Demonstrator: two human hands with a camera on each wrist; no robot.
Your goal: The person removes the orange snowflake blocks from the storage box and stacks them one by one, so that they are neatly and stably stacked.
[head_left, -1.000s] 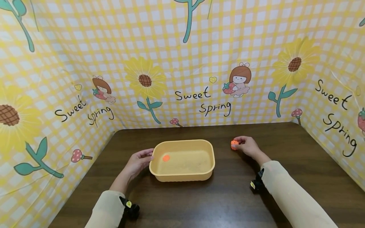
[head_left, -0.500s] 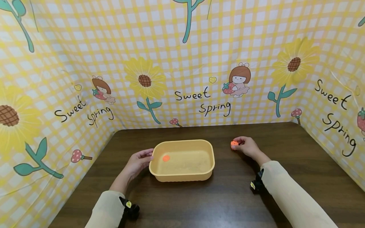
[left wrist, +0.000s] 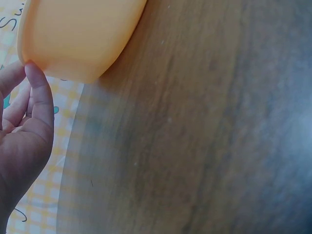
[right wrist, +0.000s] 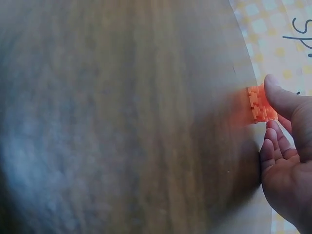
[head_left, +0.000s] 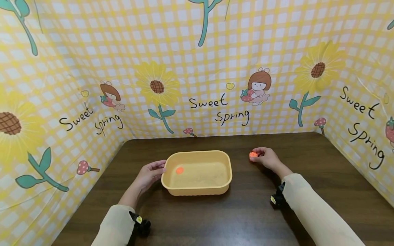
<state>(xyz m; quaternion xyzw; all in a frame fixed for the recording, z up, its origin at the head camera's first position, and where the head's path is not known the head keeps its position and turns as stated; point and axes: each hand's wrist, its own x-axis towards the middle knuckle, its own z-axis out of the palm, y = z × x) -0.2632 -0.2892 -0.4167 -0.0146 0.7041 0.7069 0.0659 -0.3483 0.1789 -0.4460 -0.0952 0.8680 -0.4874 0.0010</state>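
Observation:
A yellow plastic tub [head_left: 197,192] with rounded corners stands upright on the table. My left hand [head_left: 149,177] pinches its left rim between thumb and fingers; the left wrist view shows the thumb tip [left wrist: 36,70] against the edge. Inside the tub, toward its left end, lies a small round orange piece [head_left: 179,170]. To the right of the tub, my right hand [head_left: 268,159] holds an orange toy block [head_left: 253,155] between thumb and fingers. Up close in the right wrist view, the block [right wrist: 261,105] has notched, toothed edges, and the thumb covers part of it.
The dark wooden table [head_left: 203,218] ends at the back and sides against a yellow checked cloth [head_left: 209,75] printed with flowers and lettering. A small black camera is strapped to each wrist.

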